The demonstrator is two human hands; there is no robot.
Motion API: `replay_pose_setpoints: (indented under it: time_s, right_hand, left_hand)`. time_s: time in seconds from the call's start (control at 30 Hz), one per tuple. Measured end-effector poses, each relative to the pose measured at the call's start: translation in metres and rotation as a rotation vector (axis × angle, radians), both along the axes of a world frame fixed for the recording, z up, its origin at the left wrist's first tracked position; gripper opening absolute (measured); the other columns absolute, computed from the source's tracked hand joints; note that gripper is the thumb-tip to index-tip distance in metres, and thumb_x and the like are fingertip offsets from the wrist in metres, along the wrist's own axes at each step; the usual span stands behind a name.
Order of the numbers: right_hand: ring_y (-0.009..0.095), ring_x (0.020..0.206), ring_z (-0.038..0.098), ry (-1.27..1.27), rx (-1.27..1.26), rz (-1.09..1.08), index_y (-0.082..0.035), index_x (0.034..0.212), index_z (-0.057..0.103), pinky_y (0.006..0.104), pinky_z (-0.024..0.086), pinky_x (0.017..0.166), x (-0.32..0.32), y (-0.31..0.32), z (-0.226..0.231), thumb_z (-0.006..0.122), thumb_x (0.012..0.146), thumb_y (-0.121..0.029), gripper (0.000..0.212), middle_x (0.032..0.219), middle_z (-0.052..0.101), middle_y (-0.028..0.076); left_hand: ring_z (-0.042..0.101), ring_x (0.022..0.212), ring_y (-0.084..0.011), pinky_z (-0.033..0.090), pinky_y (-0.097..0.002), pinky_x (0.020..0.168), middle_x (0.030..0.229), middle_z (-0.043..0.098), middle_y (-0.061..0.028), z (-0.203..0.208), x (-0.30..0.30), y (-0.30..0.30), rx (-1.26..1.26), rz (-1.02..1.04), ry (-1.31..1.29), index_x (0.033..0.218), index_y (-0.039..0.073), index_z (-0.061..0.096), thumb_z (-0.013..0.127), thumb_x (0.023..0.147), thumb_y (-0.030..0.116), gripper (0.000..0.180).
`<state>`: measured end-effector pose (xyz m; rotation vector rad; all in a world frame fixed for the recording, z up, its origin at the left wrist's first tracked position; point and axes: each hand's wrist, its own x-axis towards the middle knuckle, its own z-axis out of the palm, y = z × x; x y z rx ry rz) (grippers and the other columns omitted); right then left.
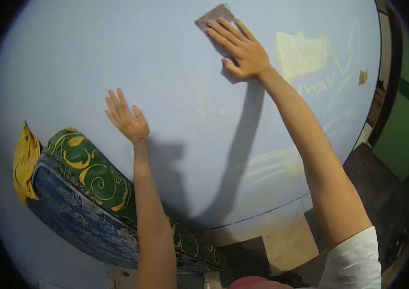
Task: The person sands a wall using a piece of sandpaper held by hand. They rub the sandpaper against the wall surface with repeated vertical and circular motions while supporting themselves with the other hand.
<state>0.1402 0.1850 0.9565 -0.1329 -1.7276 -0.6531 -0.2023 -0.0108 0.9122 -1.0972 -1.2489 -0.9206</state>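
My right hand (246, 57) reaches up to the pale blue wall (166, 53). Under its outstretched fingers, held flat to the wall, is a brown, grainy rectangle that looks like a sheet of sandpaper (210, 17). The palm hides the sheet's lower part. Lower and to the left, my left hand (128, 118) is raised with spread fingers and holds nothing. Its palm faces the wall; whether it touches the surface I cannot tell. To the right of my right hand, the wall has a pale yellow patch (303, 53) and light scrawled marks.
A green and yellow patterned mattress (96, 168) with a dark blue side leans at the lower left, beside my left forearm. A yellow cloth (26, 161) hangs at its far end. A small brown fitting (363, 77) sits on the wall's right. Dark and cream tiles (291, 241) cover the floor.
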Motion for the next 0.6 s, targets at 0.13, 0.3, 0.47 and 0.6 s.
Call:
replay_pose_setpoints:
  time_s: [0.13, 0.3, 0.47, 0.6]
  right_hand:
    - [0.021, 0.155, 0.034, 0.018, 0.009, -0.066, -0.02, 0.159, 0.043, 0.0472, 0.022, 0.132, -0.001, 0.001, 0.0, 0.054, 0.076, -0.023, 0.083, 0.167, 0.04, -0.001]
    - [0.021, 0.155, 0.035, 0.03, 0.001, -0.093, -0.021, 0.159, 0.043, 0.0474, 0.023, 0.132, -0.001, -0.002, 0.002, 0.056, 0.076, -0.024, 0.084, 0.167, 0.04, -0.001]
    - [0.026, 0.155, 0.035, 0.043, 0.027, 0.035, -0.023, 0.16, 0.043, 0.0491, 0.022, 0.131, 0.0, 0.014, 0.0, 0.052, 0.08, -0.027, 0.081, 0.168, 0.038, 0.007]
    - [0.028, 0.155, 0.036, 0.07, 0.001, -0.014, -0.031, 0.159, 0.045, 0.0545, 0.019, 0.13, -0.008, 0.008, -0.002, 0.053, 0.077, -0.028, 0.083, 0.17, 0.035, 0.008]
  left_hand:
    - [0.021, 0.159, -0.0356, 0.011, -0.0584, 0.129, 0.172, 0.028, -0.0123, -0.003, 0.005, 0.002, -0.023, 0.009, -0.024, 0.164, 0.016, 0.035, 0.044, 0.1, 0.019, 0.065]
    - [0.021, 0.16, -0.0353, 0.011, -0.0583, 0.129, 0.172, 0.028, -0.0116, 0.002, 0.003, -0.003, -0.009, 0.0, -0.016, 0.164, 0.015, 0.035, 0.043, 0.1, 0.02, 0.065]
    - [0.026, 0.158, -0.0376, 0.015, -0.0608, 0.127, 0.171, 0.031, -0.012, -0.003, 0.003, 0.004, 0.0, -0.035, -0.033, 0.162, 0.016, 0.04, 0.051, 0.092, 0.016, 0.071]
    - [0.027, 0.158, -0.0369, 0.014, -0.0612, 0.127, 0.171, 0.031, -0.0109, 0.001, 0.002, -0.002, 0.012, -0.038, -0.035, 0.162, 0.018, 0.04, 0.049, 0.094, 0.019, 0.069]
